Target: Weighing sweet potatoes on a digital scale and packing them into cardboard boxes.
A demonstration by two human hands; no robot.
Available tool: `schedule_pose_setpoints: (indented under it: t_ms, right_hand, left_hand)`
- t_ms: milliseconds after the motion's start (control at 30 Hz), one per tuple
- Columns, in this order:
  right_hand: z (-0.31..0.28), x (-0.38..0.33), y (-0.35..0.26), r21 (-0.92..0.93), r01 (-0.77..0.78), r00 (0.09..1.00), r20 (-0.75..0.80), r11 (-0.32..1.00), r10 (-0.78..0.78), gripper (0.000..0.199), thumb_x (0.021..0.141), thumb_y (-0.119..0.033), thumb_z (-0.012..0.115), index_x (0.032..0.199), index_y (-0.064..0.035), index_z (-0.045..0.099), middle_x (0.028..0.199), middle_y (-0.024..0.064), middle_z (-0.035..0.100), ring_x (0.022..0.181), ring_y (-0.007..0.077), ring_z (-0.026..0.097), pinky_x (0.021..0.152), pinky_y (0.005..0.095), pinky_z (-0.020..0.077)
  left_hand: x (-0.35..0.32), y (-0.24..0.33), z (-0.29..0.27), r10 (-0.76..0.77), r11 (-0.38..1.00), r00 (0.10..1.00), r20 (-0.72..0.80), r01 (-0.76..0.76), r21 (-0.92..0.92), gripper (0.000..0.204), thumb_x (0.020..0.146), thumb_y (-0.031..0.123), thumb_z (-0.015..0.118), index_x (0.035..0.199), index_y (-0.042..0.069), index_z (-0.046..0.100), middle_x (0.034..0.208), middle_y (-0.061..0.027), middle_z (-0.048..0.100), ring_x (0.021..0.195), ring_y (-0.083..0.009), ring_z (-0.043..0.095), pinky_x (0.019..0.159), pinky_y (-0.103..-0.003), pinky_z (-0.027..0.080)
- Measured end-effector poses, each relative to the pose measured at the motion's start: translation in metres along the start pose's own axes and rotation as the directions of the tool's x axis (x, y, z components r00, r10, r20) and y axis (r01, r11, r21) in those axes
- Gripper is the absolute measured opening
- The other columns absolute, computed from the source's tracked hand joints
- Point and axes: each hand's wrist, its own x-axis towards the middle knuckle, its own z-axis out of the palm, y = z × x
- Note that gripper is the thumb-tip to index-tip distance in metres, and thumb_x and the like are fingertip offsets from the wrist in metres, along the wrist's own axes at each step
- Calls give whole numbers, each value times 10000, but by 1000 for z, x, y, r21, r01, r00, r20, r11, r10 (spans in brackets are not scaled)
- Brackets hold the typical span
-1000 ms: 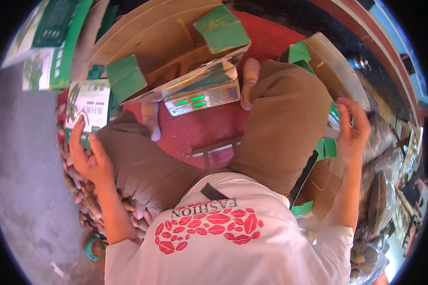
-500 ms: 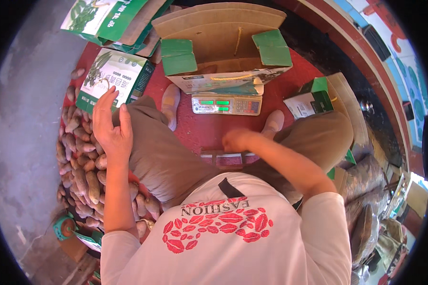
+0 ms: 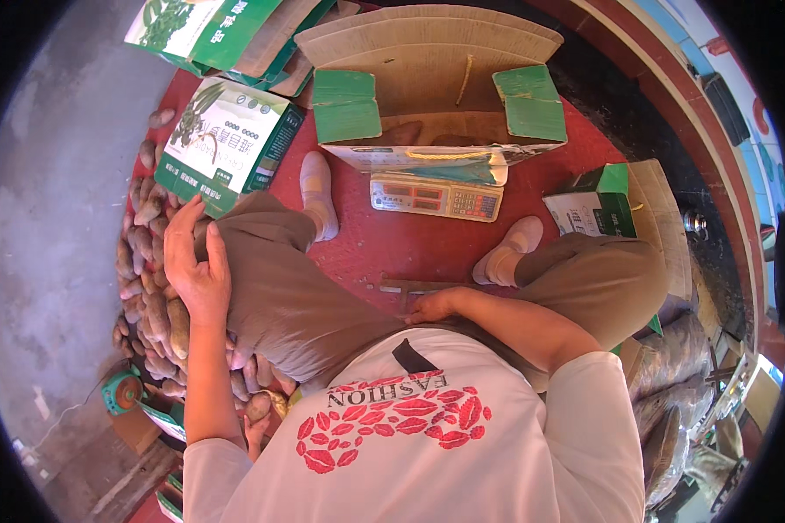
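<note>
My left hand is raised at the left, beside my left knee and above a pile of sweet potatoes. Its fingers are apart and hold nothing. Low between my thighs, my right hand is at the front of a low seat frame; its fingertips are mostly hidden. A digital scale lies between my feet. On or against its far side stands an open cardboard carton with green flaps and a yellow cord handle, and a few sweet potatoes show dimly inside.
A white and green carton lies beyond my left knee, with more cartons behind. Another open carton stands at right. At lower left, another person's hand is at a sweet potato. A teal round device sits nearby.
My right hand has come back toward my body, down to the seat. My left hand has stayed open, slightly lower. The scale's green-lit display now looks dark reddish. Another person's hand has appeared at lower left.
</note>
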Motion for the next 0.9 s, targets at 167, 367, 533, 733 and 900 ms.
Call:
schedule_pose_setpoints:
  t_ms: [167,367,533,733,900]
  right_hand:
    - [-3,-3,-11,-84,-21,996,-87,996,13,443,885,-415,461,1126,-64,581,1129,175,583,1054,317,542,898,413,404]
    - [-27,-24,-24,-233,-186,959,-254,955,125,366,843,-349,513,1054,-68,613,1099,155,594,1026,330,553,862,428,435]
    - [-58,-126,-90,-285,-123,547,-818,951,-175,260,850,-275,544,944,-45,620,973,141,622,901,336,590,781,411,476]
    - [-5,-296,-96,-2,-88,-366,-930,996,-34,147,819,-96,602,949,-28,610,895,133,624,830,263,616,727,327,487]
    - [125,-371,-34,592,-197,-553,-726,782,410,167,842,-146,581,946,-19,610,819,150,633,721,254,624,663,330,487]
  left_hand:
    - [8,10,5,48,999,999,-5,-48,22,236,806,7,563,1039,-23,573,1047,-160,603,981,-310,565,883,-378,425]
    - [16,24,19,93,993,995,-29,-95,-74,242,835,22,533,1071,-10,572,1096,-133,598,1011,-268,559,895,-344,411]
    - [21,37,27,114,979,993,-24,-116,-168,256,786,-17,546,1041,-17,566,1079,-157,598,991,-306,563,882,-374,422]
    - [21,40,32,183,950,983,5,-175,-257,251,810,-11,523,1058,-31,559,1096,-161,591,1007,-305,556,895,-372,414]
    - [34,47,48,205,917,977,56,-172,-361,263,828,-21,504,1086,-46,546,1116,-163,583,1011,-287,553,909,-366,407]
